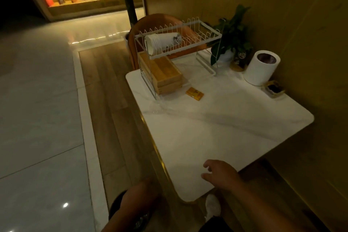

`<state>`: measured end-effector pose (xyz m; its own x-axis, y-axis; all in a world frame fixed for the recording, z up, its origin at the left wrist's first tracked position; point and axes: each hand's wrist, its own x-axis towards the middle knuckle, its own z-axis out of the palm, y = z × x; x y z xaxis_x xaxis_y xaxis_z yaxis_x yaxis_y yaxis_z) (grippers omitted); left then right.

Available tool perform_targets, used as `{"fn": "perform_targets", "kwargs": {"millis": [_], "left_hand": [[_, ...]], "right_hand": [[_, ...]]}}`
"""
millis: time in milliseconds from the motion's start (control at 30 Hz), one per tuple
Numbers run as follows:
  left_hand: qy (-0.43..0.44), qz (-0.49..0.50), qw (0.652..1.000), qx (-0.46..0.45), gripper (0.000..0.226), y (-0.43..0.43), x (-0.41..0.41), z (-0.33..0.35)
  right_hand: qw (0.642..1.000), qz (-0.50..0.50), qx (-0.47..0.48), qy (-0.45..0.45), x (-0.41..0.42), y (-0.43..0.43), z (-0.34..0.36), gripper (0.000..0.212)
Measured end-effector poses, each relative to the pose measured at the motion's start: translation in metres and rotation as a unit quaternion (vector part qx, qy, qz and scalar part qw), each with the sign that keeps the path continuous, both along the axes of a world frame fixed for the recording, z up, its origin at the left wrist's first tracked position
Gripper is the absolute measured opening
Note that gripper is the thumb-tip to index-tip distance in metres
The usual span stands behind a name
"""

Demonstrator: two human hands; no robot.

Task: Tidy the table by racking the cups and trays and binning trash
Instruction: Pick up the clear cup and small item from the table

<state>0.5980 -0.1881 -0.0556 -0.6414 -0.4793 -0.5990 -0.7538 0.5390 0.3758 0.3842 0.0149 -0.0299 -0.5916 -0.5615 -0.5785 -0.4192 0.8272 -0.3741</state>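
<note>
A white wire rack point(203, 34) with two tiers is set at the far end of the worktop point(216, 128), a white marble-patterned slab with rounded corners and a gold band along its left edge. In the upper tier, one nested stack of white paper cups point(162, 42) is laid on its side, rims toward the left; several rims are seen, but the exact count cannot be told. On the lower tier, a stack of flat rectangular wooden trays point(162, 73) is held, and three layers can be made out.

One small yellow rectangular packet point(194, 93) is left flat on the marble, just beside the trays and outside the rack. One white cylindrical bin point(259, 71), lined with a dark bag, is stood at the far right by the wall; what it contains cannot be seen. Near it, a small shallow dish point(275, 88) with dark contents is placed. One leafy plant point(235, 32) in a white pot is kept behind the rack.

The right grip point(220, 174) is held over the near corner of the worktop, released, its fingers loosely bent with nothing in them. The left grip point(143, 190) is lowered beside the worktop's edge, and it is too blurred for its state to be told.
</note>
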Motion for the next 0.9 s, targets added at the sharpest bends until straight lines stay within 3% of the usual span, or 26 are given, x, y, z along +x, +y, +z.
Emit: {"fn": "perform_targets", "kwargs": {"millis": [100,333,633,900], "left_hand": [[-0.001,0.061,0.998,-0.005,0.067,0.005,-0.031,-0.003],[0.015,0.158,0.987,-0.033,0.053,0.034,-0.097,0.0],[0.054,0.19,0.977,-0.083,0.052,0.01,-0.14,0.01],[0.126,0.193,0.965,-0.121,0.071,-0.068,-0.225,-0.001]], "right_hand": [[1.0,0.017,-0.009,-0.002,-0.044,0.001,-0.007,0.05],[0.996,0.09,-0.02,-0.002,-0.136,0.0,-0.018,0.046],[0.997,0.079,-0.026,0.004,-0.186,-0.045,-0.024,0.044],[0.994,0.091,-0.011,0.058,-0.228,-0.1,-0.016,0.054]]}}
